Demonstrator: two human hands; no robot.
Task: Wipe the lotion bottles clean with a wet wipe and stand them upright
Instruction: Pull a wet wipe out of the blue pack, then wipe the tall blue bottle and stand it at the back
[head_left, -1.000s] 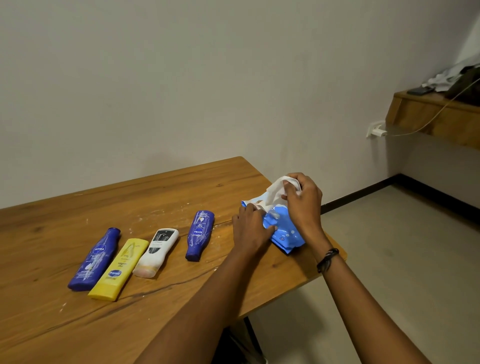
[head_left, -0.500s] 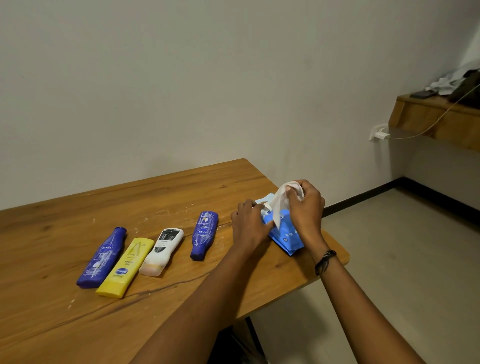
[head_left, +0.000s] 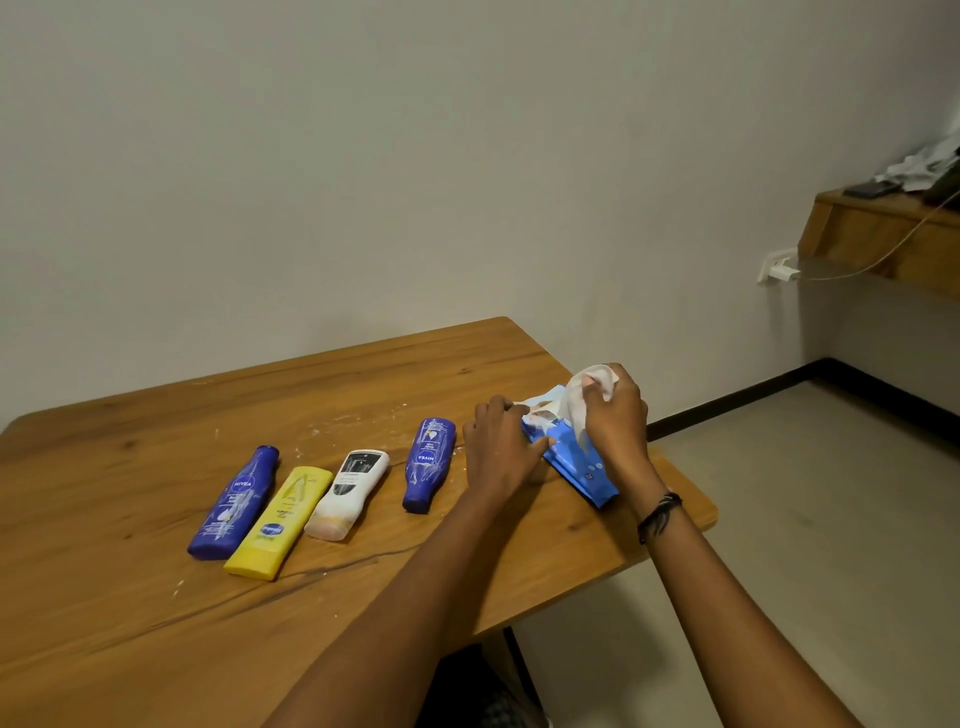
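Several lotion bottles lie flat on the wooden table (head_left: 156, 613): a blue bottle (head_left: 236, 504), a yellow bottle (head_left: 280, 522), a white bottle (head_left: 349, 493) and a second blue bottle (head_left: 428, 464), all smeared with white streaks. A blue wet-wipe pack (head_left: 574, 462) lies near the table's right corner. My left hand (head_left: 501, 452) presses down on the pack's left side. My right hand (head_left: 615, 415) pinches a white wet wipe (head_left: 582, 402) and holds it above the pack's opening; the wipe's lower end still hangs at the pack.
White lotion specks dot the table behind the bottles. The table's right edge drops to a grey floor. A wooden shelf (head_left: 878, 234) with a cable and clutter hangs on the right wall, beside a wall socket (head_left: 776, 267).
My right hand has kept hold of the wipe over the pack while my left hand stays pressed on it. The view has shifted slightly; the bottles have not moved.
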